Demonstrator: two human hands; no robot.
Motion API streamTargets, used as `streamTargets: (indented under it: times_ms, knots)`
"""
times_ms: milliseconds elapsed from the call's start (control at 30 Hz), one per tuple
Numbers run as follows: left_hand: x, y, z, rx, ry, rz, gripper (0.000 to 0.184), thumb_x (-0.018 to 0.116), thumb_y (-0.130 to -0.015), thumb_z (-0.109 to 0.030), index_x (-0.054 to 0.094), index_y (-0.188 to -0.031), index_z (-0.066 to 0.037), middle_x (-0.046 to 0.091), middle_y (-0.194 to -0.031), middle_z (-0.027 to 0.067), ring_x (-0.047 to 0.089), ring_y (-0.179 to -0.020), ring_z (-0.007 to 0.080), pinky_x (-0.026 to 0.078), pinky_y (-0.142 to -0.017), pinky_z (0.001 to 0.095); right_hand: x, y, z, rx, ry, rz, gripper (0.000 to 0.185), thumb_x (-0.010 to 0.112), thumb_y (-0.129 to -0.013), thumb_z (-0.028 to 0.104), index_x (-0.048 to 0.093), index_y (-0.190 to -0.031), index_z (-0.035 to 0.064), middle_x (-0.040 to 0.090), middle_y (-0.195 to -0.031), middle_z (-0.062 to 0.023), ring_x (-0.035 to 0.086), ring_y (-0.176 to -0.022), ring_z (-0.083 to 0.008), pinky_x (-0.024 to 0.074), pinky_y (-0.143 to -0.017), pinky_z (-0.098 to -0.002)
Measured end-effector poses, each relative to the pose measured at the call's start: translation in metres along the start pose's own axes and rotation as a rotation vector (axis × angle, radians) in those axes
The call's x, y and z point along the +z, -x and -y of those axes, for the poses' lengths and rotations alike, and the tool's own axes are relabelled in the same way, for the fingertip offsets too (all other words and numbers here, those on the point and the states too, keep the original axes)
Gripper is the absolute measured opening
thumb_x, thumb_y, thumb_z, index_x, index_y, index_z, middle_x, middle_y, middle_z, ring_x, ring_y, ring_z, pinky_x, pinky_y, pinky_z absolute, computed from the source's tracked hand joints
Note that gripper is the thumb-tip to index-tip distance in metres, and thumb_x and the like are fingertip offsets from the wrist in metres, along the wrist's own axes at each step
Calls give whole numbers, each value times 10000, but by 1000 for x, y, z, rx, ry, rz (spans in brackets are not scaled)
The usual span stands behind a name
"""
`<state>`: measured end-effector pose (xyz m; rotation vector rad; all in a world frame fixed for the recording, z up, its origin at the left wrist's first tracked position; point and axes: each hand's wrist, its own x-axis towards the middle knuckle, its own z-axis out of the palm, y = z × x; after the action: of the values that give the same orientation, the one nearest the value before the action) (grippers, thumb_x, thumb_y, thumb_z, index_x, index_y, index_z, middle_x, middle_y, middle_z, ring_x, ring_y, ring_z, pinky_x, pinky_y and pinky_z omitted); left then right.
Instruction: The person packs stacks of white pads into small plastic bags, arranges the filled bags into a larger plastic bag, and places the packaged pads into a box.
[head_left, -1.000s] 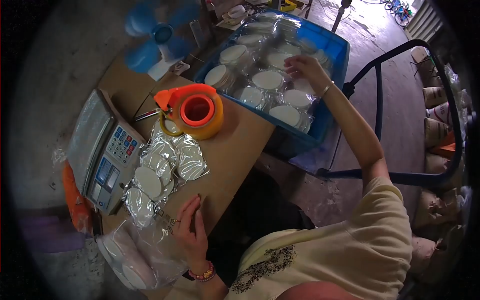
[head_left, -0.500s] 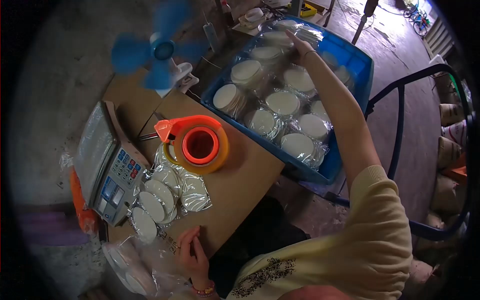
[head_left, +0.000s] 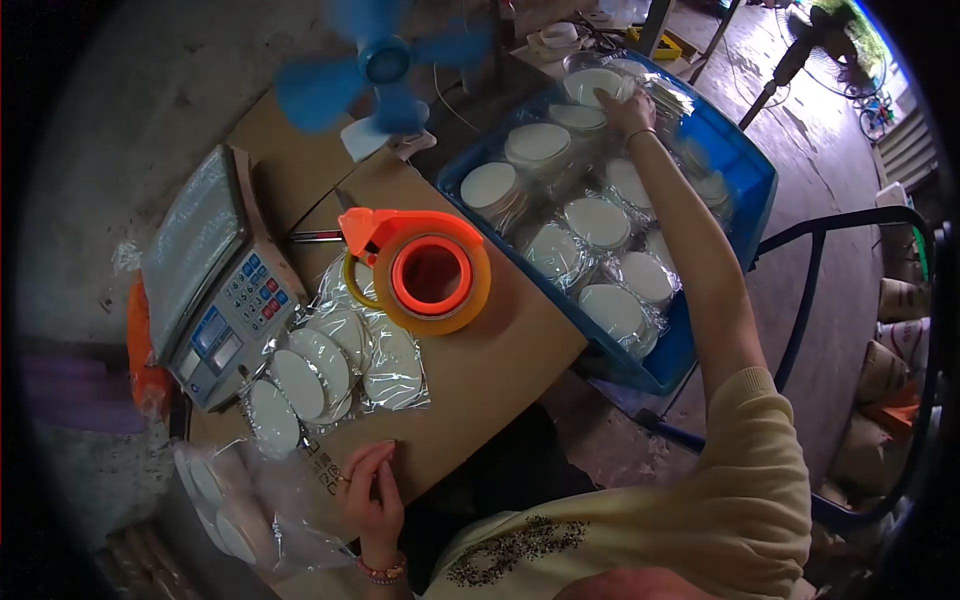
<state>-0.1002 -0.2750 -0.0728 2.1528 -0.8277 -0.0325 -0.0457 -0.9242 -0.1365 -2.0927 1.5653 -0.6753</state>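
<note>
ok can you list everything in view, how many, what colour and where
bin packs: many, white discs in clear film, in bin
bin: one, blue, beside table
table: one, brown top, centre
table packs: several, white discs in clear film, beside scale
clear bag: one, white discs inside, table's near end
tape dispenser: one, orange, on table
pen: one, dark and red, beside dispenser
scale: one, grey, table's left side
small fan: one, blue, top
standing fan: one, dark, upper right
metal frame: one, dark blue, right
sacks: several, brownish and pale, right edge
shirt: one, pale yellow, bottom
left hand: one, at table edge
right hand: one, over bin's far end
</note>
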Motion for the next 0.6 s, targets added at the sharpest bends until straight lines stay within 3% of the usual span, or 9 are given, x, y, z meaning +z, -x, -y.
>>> streamTargets:
  times_ms: [167,200,267,300,333,367,433,467,600]
  knots:
    - [3,2,4,2,23,-55,191,566,-916,73,698,-1043,16,689,-1031,141,664,-873,235,538,-781,313,13,-11,-5,-19,-453,58,953,876,-693,436,418,-1367,-57,596,-1286,-267,608,-1189,-344,513,-962,-402]
    - [3,-1,5,64,-14,-53,193,576,-911,73,703,-1040,7,694,-1036,139,670,-885,241,539,-787,312,8,-7,-6,35,-393,-25,900,895,-694,391,446,-1359,-16,632,-1223,-191,639,-1067,-304,552,-851,-397]
    - [-2,0,4,86,-35,-57,195,600,-900,67,714,-1035,-14,701,-1048,131,680,-907,251,540,-797,311,8,-10,-20,24,-804,-19,864,900,-699,393,471,-1334,-6,617,-1169,-161,635,-953,-266,563,-689,-402]
    - [-2,0,1,54,-17,-64,196,614,-894,61,719,-1034,-27,703,-1055,126,684,-917,253,540,-802,311,-24,23,4,144,-872,-23,874,913,-685,378,479,-1345,2,598,-1216,-164,619,-988,-248,563,-718,-400]
    - [-3,-1,2,48,19,-55,197,628,-888,52,720,-1039,-36,703,-1054,120,685,-914,257,541,-798,314,18,-99,-75,162,-656,78,876,913,-691,354,479,-1395,63,569,-1290,-153,600,-1054,-239,574,-779,-397]
    - [-4,-1,5,47,57,-47,200,641,-882,43,721,-1043,-45,703,-1053,114,685,-912,260,542,-795,317,7,-60,-82,-438,-1155,318,563,717,-887,443,572,-1339,140,613,-1294,-134,602,-1132,-279,559,-868,-438]
    - [-3,2,12,125,-29,-73,238,659,-880,-11,712,-1099,-87,689,-1045,85,673,-841,283,533,-709,358,-55,-26,-40,193,-1493,307,544,633,-956,304,485,-1433,88,528,-1427,-160,539,-1273,-320,454,-1065,-503]
    - [-2,4,15,88,-44,-102,238,659,-880,-11,712,-1099,-87,689,-1045,85,673,-841,283,533,-709,358,-45,-3,-6,189,-1487,362,544,633,-956,304,485,-1433,88,528,-1427,-160,539,-1273,-320,454,-1065,-503]
    - [-3,6,16,154,52,-107,217,657,-898,-42,717,-1101,-92,689,-1046,87,669,-841,278,527,-718,359,-134,107,-62,98,-1587,488,562,629,-946,265,461,-1438,52,515,-1436,-173,534,-1282,-328,447,-1080,-511]
